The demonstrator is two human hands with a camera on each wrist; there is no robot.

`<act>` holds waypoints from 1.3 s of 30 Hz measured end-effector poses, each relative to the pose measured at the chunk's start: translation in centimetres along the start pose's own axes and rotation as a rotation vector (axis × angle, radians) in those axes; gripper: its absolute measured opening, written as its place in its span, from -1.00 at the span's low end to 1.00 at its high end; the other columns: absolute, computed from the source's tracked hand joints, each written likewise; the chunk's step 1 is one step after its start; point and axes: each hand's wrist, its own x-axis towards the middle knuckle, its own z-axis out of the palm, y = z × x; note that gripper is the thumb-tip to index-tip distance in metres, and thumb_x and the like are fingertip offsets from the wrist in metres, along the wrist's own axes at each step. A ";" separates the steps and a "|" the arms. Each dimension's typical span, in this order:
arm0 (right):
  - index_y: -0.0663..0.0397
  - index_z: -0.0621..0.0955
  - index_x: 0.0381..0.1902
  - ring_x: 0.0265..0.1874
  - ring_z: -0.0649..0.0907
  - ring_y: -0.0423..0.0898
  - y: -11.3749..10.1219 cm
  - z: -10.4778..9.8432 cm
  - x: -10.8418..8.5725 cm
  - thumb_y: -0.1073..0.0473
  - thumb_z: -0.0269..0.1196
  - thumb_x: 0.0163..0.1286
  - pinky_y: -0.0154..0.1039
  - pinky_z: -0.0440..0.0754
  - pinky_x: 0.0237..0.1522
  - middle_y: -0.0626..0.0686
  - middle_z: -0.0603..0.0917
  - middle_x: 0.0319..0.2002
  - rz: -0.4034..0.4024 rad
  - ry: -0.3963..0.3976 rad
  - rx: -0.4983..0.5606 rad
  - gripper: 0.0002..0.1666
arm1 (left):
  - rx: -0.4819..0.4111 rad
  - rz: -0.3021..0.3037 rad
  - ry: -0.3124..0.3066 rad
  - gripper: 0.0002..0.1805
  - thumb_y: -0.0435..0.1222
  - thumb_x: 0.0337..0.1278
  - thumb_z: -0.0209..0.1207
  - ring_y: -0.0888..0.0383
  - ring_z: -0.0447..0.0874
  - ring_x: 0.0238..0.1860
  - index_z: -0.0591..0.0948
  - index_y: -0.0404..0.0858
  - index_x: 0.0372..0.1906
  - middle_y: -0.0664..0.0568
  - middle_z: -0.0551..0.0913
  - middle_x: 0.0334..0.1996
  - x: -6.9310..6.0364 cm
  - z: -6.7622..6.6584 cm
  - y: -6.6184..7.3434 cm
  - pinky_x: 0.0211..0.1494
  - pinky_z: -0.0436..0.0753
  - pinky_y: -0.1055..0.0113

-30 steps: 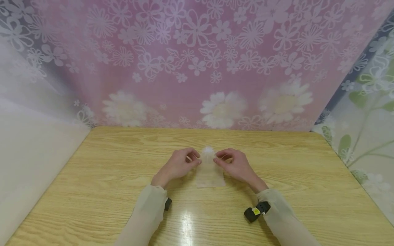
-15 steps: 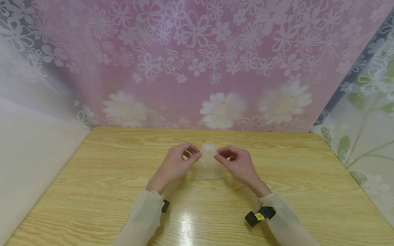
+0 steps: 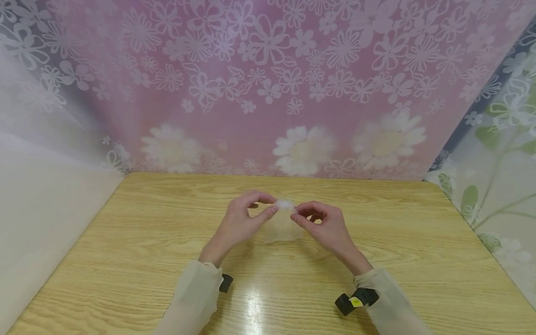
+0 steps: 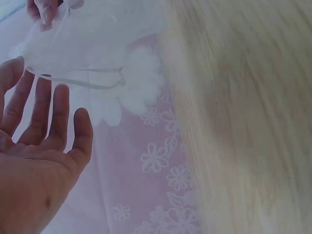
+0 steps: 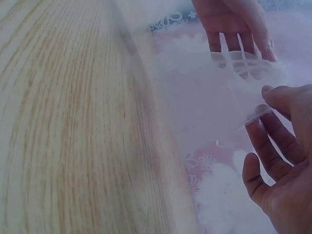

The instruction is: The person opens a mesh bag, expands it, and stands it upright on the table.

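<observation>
A small sheer white drawstring pouch (image 3: 283, 228) is held up between both hands above the table. At its upper left edge, my left hand (image 3: 244, 216) pinches the fabric between thumb and fingers. My right hand (image 3: 324, 223) pinches the upper right edge the same way. The pouch's mouth (image 3: 285, 204) is ruffled and brighter than the rest. A thin ribbon loop (image 4: 92, 84) dangles beside the left hand (image 4: 44, 131) in the left wrist view. Through the sheer cloth, left fingers (image 5: 234, 44) show in the right wrist view, across from the right hand (image 5: 282, 151).
The wood-grain table (image 3: 125, 246) extends around both hands. Behind it hangs a pink flowered curtain (image 3: 234, 93). Pale cloth (image 3: 50, 186) borders the left side and leaf-patterned cloth (image 3: 502, 186) the right. Each wrist wears a black camera strap (image 3: 364, 298).
The pouch's lower edge has risen in the head view. Its narrow gathered neck has spread wider, and the left hand has shifted slightly up to the mouth.
</observation>
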 end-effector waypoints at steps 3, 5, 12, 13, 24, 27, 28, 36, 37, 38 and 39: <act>-0.01 0.77 -0.14 -0.37 0.70 -0.26 -0.1 0.1 -0.1 0.19 0.44 0.33 -0.26 0.69 -0.27 -0.01 0.82 -0.25 -0.015 0.000 0.015 -0.86 | -0.053 -0.033 -0.012 -0.86 -0.12 0.38 0.29 0.16 0.72 0.06 0.74 -0.01 -0.08 0.17 0.77 -0.10 -0.1 0.2 0.2 0.28 0.64 -0.02; -0.01 0.77 -0.14 -0.36 0.70 -0.25 -0.1 0.0 -0.2 0.21 0.44 0.33 -0.28 0.68 -0.28 0.00 0.81 -0.25 -0.032 0.000 0.026 -0.85 | -0.090 -0.050 -0.019 -0.88 -0.13 0.38 0.29 0.18 0.74 0.02 0.74 -0.01 -0.10 0.17 0.78 -0.12 -0.2 0.3 0.3 0.23 0.67 -0.03; 0.01 0.76 -0.10 -0.25 0.70 -0.27 -0.1 -0.5 -0.6 0.33 0.44 0.29 -0.36 0.68 -0.27 0.04 0.78 -0.22 -0.149 0.031 0.067 -0.77 | -0.162 -0.053 -0.039 -0.89 -0.14 0.40 0.27 0.17 0.77 -0.09 0.73 -0.01 -0.09 0.16 0.79 -0.15 -0.6 0.3 0.4 0.07 0.72 0.03; 0.04 0.76 -0.10 -0.23 0.70 -0.26 0.0 -0.6 -0.6 0.36 0.44 0.28 -0.37 0.69 -0.27 0.08 0.78 -0.21 -0.173 0.044 0.078 -0.75 | -0.164 -0.051 -0.040 -0.89 -0.14 0.40 0.27 0.17 0.76 -0.10 0.73 0.00 -0.09 0.16 0.78 -0.15 -0.7 0.3 0.4 0.06 0.72 0.03; 0.26 0.73 -0.08 -0.07 0.69 -0.23 -0.6 -0.9 -0.9 0.55 0.39 0.21 -0.42 0.70 -0.16 0.19 0.74 -0.10 -0.310 0.094 0.178 -0.68 | -0.192 -0.040 -0.098 -0.88 -0.13 0.40 0.27 0.13 0.75 -0.11 0.71 -0.01 -0.09 0.12 0.78 -0.14 -1.1 0.4 1.0 0.08 0.71 0.05; 0.23 0.73 -0.07 -0.08 0.70 -0.23 -0.8 -0.9 -1.0 0.52 0.37 0.26 -0.42 0.71 -0.15 0.18 0.76 -0.09 -0.288 0.059 0.179 -0.70 | -0.194 -0.035 -0.112 -0.88 -0.13 0.40 0.27 0.12 0.75 -0.11 0.71 -0.02 -0.08 0.11 0.78 -0.13 -1.3 0.5 1.2 0.08 0.72 0.08; 0.21 0.74 -0.07 -0.10 0.71 -0.22 -0.8 -0.9 -1.0 0.52 0.36 0.27 -0.41 0.71 -0.16 0.19 0.76 -0.10 -0.289 0.054 0.182 -0.70 | -0.192 -0.033 -0.115 -0.88 -0.12 0.40 0.27 0.13 0.75 -0.10 0.71 -0.01 -0.08 0.12 0.78 -0.13 -1.3 0.5 1.3 0.08 0.72 0.10; 0.21 0.74 -0.11 -0.21 0.73 -0.22 -0.8 -0.5 -1.2 0.48 0.35 0.31 -0.38 0.73 -0.21 0.11 0.77 -0.20 -0.307 0.046 0.215 -0.78 | -0.185 -0.028 -0.134 -0.88 -0.12 0.41 0.26 0.20 0.73 -0.12 0.71 0.00 -0.07 0.14 0.77 -0.11 -1.5 0.7 1.5 0.06 0.71 0.12; 0.22 0.74 -0.11 -0.22 0.73 -0.24 -0.8 -0.4 -1.2 0.50 0.35 0.30 -0.39 0.73 -0.21 0.11 0.77 -0.20 -0.308 0.046 0.217 -0.77 | -0.185 -0.029 -0.135 -0.87 -0.12 0.41 0.26 0.19 0.73 -0.12 0.71 -0.01 -0.07 0.14 0.77 -0.11 -1.6 0.7 1.5 0.06 0.71 0.14; 0.22 0.74 -0.12 -0.22 0.73 -0.24 -0.9 -0.4 -1.2 0.53 0.34 0.28 -0.38 0.73 -0.22 0.12 0.77 -0.21 -0.310 0.046 0.218 -0.75 | -0.186 -0.031 -0.137 -0.87 -0.11 0.41 0.26 0.20 0.73 -0.12 0.71 0.00 -0.07 0.14 0.77 -0.11 -1.6 0.8 1.4 0.05 0.71 0.16; 0.23 0.74 -0.13 -0.22 0.73 -0.25 -0.9 -0.4 -1.2 0.55 0.34 0.27 -0.38 0.73 -0.22 0.14 0.77 -0.21 -0.312 0.047 0.218 -0.73 | -0.186 -0.032 -0.137 -0.87 -0.11 0.41 0.26 0.20 0.73 -0.12 0.71 0.00 -0.08 0.14 0.77 -0.11 -1.6 0.8 1.4 0.04 0.71 0.17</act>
